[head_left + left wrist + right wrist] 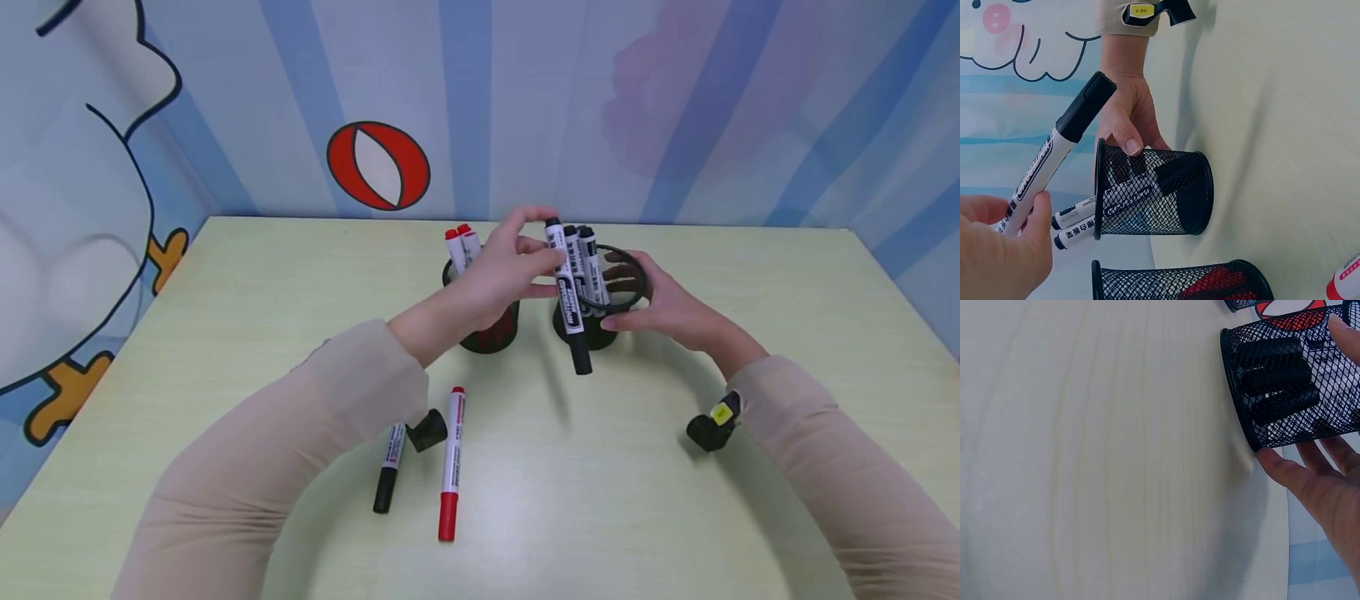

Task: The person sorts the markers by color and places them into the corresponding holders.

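Note:
My left hand (502,275) pinches a white whiteboard marker with a black cap (568,287) between thumb and fingers. In the head view it slants, cap down, in front of a black mesh pen cup (597,338); in the left wrist view the marker (1038,165) is outside that cup (1194,200). My right hand (667,307) grips this cup from its right side, thumb in front and fingers behind. Black-capped markers (592,267) stand inside, their caps low in the mesh. A second mesh cup (491,337), partly hidden by my left hand, holds red-ended markers (454,248).
On the table (570,500) nearer me lie a red-capped marker (453,458) and a black-capped marker (388,471), the latter partly covered by my left sleeve. A printed wall (517,108) rises behind the table's back edge, close to the two cups.

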Demonstrator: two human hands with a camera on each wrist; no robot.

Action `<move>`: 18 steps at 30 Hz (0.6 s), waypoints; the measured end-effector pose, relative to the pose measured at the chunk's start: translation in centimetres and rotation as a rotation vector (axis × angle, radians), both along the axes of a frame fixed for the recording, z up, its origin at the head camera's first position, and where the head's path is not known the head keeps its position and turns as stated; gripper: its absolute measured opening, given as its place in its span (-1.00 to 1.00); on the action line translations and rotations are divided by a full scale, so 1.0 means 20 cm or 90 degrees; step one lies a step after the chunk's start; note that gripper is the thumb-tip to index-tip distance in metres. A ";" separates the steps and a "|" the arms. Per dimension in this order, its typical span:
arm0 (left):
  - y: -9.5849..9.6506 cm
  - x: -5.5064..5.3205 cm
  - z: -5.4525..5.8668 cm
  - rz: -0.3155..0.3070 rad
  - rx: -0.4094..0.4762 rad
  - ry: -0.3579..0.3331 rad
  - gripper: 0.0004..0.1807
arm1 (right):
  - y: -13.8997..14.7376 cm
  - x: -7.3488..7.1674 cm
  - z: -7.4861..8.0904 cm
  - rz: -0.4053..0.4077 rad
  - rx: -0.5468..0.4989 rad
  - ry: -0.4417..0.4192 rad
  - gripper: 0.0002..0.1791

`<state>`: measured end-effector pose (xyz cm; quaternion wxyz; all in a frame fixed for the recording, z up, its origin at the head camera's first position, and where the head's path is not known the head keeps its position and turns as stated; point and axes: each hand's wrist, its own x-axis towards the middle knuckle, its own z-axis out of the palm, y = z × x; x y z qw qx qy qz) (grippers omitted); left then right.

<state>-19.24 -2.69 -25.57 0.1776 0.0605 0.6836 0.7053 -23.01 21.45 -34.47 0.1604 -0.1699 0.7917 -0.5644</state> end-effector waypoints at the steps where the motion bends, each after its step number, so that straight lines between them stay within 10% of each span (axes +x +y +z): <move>1: 0.00 0.00 0.00 0.002 0.004 0.003 -0.49 | 0.00 0.00 0.00 0.001 0.000 0.000 -0.09; 18: 0.04 -0.03 0.02 0.030 0.013 0.057 -0.51 | 0.00 -0.01 0.00 0.013 0.004 0.003 -0.10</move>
